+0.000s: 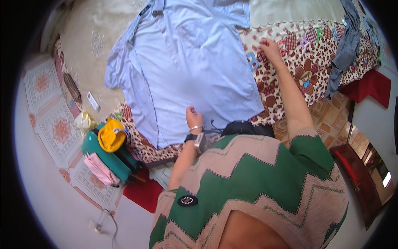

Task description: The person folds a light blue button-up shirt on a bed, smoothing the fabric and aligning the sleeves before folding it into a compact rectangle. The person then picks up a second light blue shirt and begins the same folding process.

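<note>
A pale blue button shirt (188,62) lies spread flat on a bed covered with a brown and red flowered blanket (306,54). My left hand (193,116) pinches the shirt's lower hem near the bed's front edge; a watch and a bangle are on that wrist. My right hand (270,48) rests flat on the blanket just right of the shirt's side edge, fingers down, with nothing in it.
A grey garment (346,45) hangs over the bed's far right side. At the left stands a teal basket (103,155) with yellow and pink cloths on it. A small white label (93,101) lies on the cream sheet. Red mats lie on the floor.
</note>
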Motion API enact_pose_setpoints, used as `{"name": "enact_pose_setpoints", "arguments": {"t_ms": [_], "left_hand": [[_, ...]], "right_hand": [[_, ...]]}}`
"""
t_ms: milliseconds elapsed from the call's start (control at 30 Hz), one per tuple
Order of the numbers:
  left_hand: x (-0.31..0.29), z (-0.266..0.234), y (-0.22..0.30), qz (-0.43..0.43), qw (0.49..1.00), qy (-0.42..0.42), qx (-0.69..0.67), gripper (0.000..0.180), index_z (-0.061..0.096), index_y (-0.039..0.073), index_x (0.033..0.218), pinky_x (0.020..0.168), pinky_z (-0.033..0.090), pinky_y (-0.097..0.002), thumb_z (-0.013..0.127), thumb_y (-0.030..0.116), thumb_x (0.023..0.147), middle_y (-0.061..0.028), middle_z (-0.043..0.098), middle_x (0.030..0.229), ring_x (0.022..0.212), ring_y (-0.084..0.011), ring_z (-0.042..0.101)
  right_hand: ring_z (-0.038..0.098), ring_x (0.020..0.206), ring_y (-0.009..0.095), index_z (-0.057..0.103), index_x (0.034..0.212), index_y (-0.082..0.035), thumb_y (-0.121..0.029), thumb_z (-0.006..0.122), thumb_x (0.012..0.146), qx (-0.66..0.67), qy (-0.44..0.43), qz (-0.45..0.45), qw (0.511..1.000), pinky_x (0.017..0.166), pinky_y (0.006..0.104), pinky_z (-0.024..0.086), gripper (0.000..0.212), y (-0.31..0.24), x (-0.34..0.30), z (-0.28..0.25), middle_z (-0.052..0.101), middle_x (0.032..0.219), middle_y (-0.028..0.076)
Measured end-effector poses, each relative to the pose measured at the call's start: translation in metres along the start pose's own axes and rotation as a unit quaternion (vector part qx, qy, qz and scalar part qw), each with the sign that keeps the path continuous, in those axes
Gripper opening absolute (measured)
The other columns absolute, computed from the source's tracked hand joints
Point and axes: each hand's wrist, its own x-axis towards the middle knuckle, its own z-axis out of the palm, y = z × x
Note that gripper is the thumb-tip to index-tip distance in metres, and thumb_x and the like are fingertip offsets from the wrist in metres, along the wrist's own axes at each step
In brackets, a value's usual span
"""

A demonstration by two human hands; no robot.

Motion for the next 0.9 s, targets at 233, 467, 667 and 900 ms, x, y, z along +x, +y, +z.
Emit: {"name": "enact_pose_setpoints", "arguments": {"t_ms": [233, 467, 667, 900], "left_hand": [[-0.009, 0.001, -0.09, -0.097, 0.972, -0.205, 0.069, 0.01, 0.056, 0.003, 0.074, 0.053, 0.043, -0.0314, 0.056, 0.011, 0.067, -0.0065, 0.054, 0.061, 0.057, -0.0207, 0.052], [-0.033, 0.012, -0.134, -0.217, 0.94, -0.208, -0.164, 0.008, 0.059, 0.003, 0.074, 0.039, 0.036, -0.0268, 0.058, 0.011, 0.071, -0.0032, 0.051, 0.053, 0.042, -0.0132, 0.045], [-0.046, 0.022, -0.103, -0.154, 0.958, -0.242, 0.022, 0.022, 0.06, 0.002, 0.077, 0.056, 0.044, -0.0332, 0.061, 0.022, 0.068, -0.0119, 0.059, 0.065, 0.06, -0.0226, 0.057], [-0.066, 0.019, -0.115, -0.075, 0.962, -0.187, 0.183, 0.03, 0.061, 0.003, 0.079, 0.063, 0.043, -0.0369, 0.056, 0.029, 0.065, -0.0197, 0.058, 0.072, 0.07, -0.0325, 0.057]], "right_hand": [[0.054, 0.066, 0.013, 0.058, 0.081, -0.002, -0.011, 0.057, 0.067, -0.299, -0.177, -0.019, 0.937, 0.062, 0.0255, 0.044, 0.017, 0.123, -0.158, -0.021, 0.058, 0.072, 0.004], [0.057, 0.076, 0.024, 0.054, 0.089, -0.005, -0.027, 0.063, 0.062, -0.38, -0.075, 0.067, 0.919, 0.068, 0.0338, 0.044, 0.036, 0.123, -0.211, 0.002, 0.059, 0.08, 0.011], [0.055, 0.084, 0.028, 0.057, 0.078, -0.007, -0.028, 0.058, 0.061, -0.456, -0.004, 0.083, 0.886, 0.073, 0.0383, 0.042, 0.027, 0.1, -0.221, -0.005, 0.057, 0.09, 0.013], [0.055, 0.071, 0.032, 0.057, 0.07, -0.002, -0.027, 0.053, 0.061, -0.412, -0.121, 0.065, 0.901, 0.064, 0.0387, 0.042, 0.026, 0.138, -0.202, -0.038, 0.057, 0.071, 0.018]]}}
